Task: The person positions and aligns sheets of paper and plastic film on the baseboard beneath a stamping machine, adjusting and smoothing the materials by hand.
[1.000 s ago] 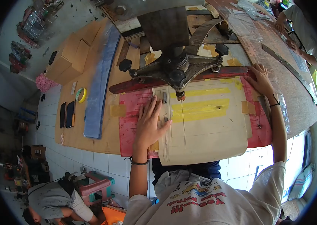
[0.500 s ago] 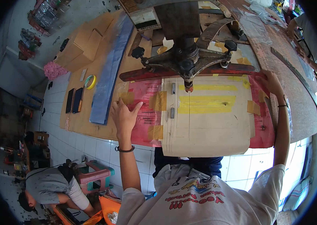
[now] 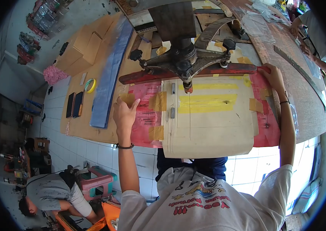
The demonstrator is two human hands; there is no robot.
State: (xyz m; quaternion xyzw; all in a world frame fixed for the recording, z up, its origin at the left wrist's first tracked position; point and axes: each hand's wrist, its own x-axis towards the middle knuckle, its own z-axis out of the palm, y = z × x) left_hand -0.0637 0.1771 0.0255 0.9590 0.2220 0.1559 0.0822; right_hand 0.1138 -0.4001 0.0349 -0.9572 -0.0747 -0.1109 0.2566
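Note:
A large beige sheet [image 3: 213, 134] with strips of yellow tape [image 3: 209, 103] lies over a red sheet [image 3: 143, 133] under a metal press head [image 3: 188, 63]. My left hand [image 3: 125, 115] rests at the red sheet's left edge, thumb and fingers spread. At its far right corner, my right hand [image 3: 274, 79] has its fingers curled over the edge, close to the end of a red bar [image 3: 224, 70]. Two small grey blocks [image 3: 173, 112] sit on the beige sheet's left side. Brown tape [image 3: 156, 133] covers parts of both sheets' edges.
On the left of the table are a blue folded sheet [image 3: 105, 96], a yellow tape roll [image 3: 90, 85], two dark phone-like objects [image 3: 78, 104] and a cardboard box [image 3: 84, 48]. A crouching person [image 3: 51, 192] is at lower left. Another person's hand [image 3: 305, 50] is at far right.
The view has shifted slightly. My right hand's fingers have come up nearer to the red bar's end. The left hand keeps its place at the red sheet's edge.

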